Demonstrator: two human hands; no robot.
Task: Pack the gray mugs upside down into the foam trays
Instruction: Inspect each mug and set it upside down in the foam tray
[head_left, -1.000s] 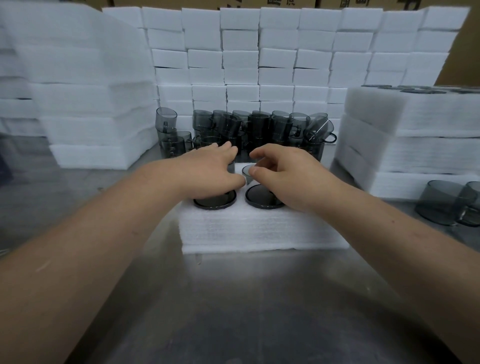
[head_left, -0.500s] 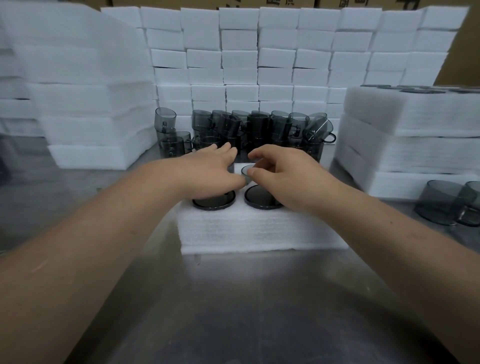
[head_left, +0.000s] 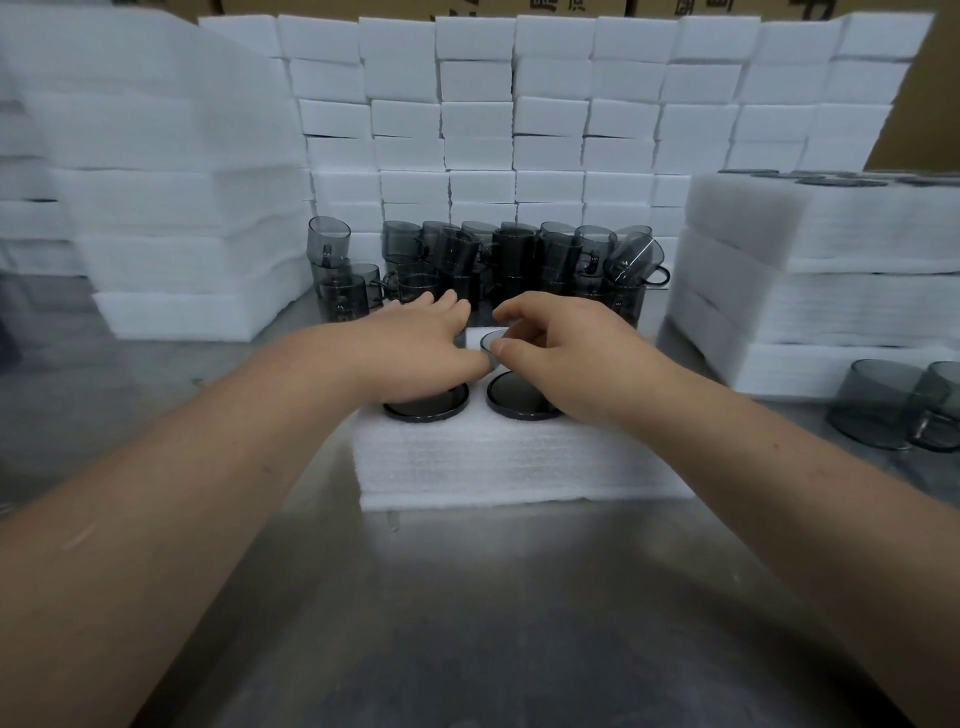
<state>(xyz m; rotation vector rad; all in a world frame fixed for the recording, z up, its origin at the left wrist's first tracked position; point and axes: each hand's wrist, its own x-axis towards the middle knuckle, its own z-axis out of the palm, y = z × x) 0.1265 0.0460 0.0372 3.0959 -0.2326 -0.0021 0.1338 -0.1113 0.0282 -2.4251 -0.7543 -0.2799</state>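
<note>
A white foam tray (head_left: 509, 462) lies on the steel table in front of me. Two gray mugs sit upside down in its near row, their dark round bases showing: one on the left (head_left: 428, 405), one on the right (head_left: 519, 397). In the far row a third upturned gray mug (head_left: 493, 340) is pinched by the thumb and fingers of my right hand (head_left: 566, 353). My left hand (head_left: 421, 345) lies flat with straight fingers over the far left slot; what is under it is hidden.
Several loose gray mugs (head_left: 498, 265) are piled behind the tray. Two more mugs (head_left: 893, 405) lie at the right edge. Foam tray stacks stand on the left (head_left: 171, 218) and right (head_left: 831, 270), and a wall of white foam blocks (head_left: 519, 114) stands behind.
</note>
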